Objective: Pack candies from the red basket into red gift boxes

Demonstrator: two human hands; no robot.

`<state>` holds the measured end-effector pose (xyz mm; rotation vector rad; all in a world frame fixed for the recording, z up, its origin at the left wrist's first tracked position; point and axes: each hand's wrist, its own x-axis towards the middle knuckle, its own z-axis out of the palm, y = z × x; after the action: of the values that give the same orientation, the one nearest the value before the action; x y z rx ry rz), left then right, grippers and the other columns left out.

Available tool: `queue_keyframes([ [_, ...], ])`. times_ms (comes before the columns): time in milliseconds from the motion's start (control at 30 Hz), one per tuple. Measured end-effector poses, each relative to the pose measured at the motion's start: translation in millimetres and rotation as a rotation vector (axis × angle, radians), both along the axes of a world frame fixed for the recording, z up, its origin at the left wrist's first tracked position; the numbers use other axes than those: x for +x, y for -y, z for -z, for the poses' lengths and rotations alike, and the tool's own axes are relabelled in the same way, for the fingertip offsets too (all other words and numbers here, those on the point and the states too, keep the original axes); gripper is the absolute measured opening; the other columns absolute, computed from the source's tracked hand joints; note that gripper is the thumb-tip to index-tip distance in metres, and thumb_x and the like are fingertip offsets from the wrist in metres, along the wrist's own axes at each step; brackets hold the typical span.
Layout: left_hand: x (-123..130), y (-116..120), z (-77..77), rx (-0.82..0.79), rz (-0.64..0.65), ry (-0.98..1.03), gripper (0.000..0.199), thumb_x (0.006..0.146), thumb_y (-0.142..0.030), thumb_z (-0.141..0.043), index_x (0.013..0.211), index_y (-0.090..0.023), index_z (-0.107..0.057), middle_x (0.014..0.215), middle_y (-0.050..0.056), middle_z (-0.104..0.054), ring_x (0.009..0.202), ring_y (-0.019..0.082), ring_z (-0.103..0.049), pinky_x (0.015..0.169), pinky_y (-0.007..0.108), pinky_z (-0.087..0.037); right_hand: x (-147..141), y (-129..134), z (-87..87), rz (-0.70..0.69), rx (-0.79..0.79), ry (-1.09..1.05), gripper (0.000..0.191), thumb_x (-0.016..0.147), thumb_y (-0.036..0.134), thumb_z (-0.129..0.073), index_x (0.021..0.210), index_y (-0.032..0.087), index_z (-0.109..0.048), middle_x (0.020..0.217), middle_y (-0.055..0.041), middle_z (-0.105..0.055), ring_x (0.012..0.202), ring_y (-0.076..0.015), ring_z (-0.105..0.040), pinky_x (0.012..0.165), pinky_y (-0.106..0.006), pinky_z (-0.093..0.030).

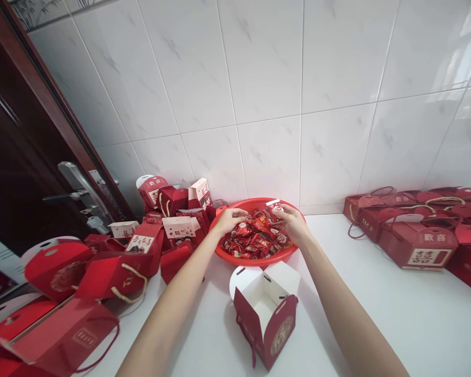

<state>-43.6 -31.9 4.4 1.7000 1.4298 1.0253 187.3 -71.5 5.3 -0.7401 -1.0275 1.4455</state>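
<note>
"Presently, what are the hands doing?"

"At frame centre, the right hand point(294, 222) is pinching a white-and-red packet point(275, 204) above the red basket point(255, 261); the left hand point(230, 220) is holding its fingers bent over the wrapped candies point(260, 241). Whether it is gripping one, I cannot tell."

"And the box?"

"The open box point(283, 329) is standing at lower centre, just below the basket."

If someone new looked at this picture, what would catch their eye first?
Probably the red basket of wrapped sweets at the centre, with the left hand and right hand over it, the right holding a white-and-red packet. Next, the open box in front, its white inside showing; then the red boxes crowding the left.
</note>
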Motion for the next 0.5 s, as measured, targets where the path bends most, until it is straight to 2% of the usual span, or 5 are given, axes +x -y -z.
queue_keyframes([
  [133, 5, 5, -4.7, 0.052, 0.014, 0.044, 0.017, 0.07, -0.022, -0.076, 0.085, -0.016, -0.072, 0.099, 0.007, -0.078, 0.1, 0.024, -0.071, 0.096, 0.038, -0.053, 0, -2, 3.0, 0.0, 0.022, 0.003, 0.035, 0.057, 0.039, -0.082, 0.084, 0.021, -0.069, 0.082, -0.0005, -0.072, 0.066, -0.0175, -0.065, 0.065, -0.032, -0.053],
  [267, 16, 30, -14.2, 0.185, 0.023, 0.145, 0.027, 0.068, -0.035, -0.077, 0.087, -0.016, -0.073, 0.097, 0.008, -0.078, 0.097, 0.026, -0.071, 0.094, 0.04, -0.054, 1, 0, -1.1, -0.03, 0.05, -0.003, 0.039, 0.056, 0.041, -0.084, 0.085, 0.02, -0.069, 0.083, -0.0013, -0.072, 0.07, -0.0183, -0.065, 0.066, -0.032, -0.052],
  [367, 26, 67, -26.8, 0.252, 0.074, 0.136, 0.032, 0.071, -0.042, -0.075, 0.091, -0.017, -0.074, 0.1, 0.007, -0.077, 0.098, 0.026, -0.071, 0.092, 0.04, -0.054, 7, 11, -16.5, -0.085, 0.111, -0.001, 0.038, 0.057, 0.041, -0.085, 0.085, 0.02, -0.07, 0.083, -0.0015, -0.072, 0.074, -0.0186, -0.065, 0.066, -0.03, -0.051],
  [500, 34, 121, -49.5, 0.241, 0.189, -0.019, 0.032, 0.079, -0.042, -0.068, 0.1, -0.018, -0.075, 0.105, 0.007, -0.076, 0.096, 0.025, -0.071, 0.09, 0.039, -0.056, 20, 44, -50.8, -0.219, 0.318, 0.142, 0.031, 0.069, 0.039, -0.081, 0.092, 0.022, -0.07, 0.094, -0.0028, -0.073, 0.086, -0.0188, -0.066, 0.076, -0.03, -0.052],
])
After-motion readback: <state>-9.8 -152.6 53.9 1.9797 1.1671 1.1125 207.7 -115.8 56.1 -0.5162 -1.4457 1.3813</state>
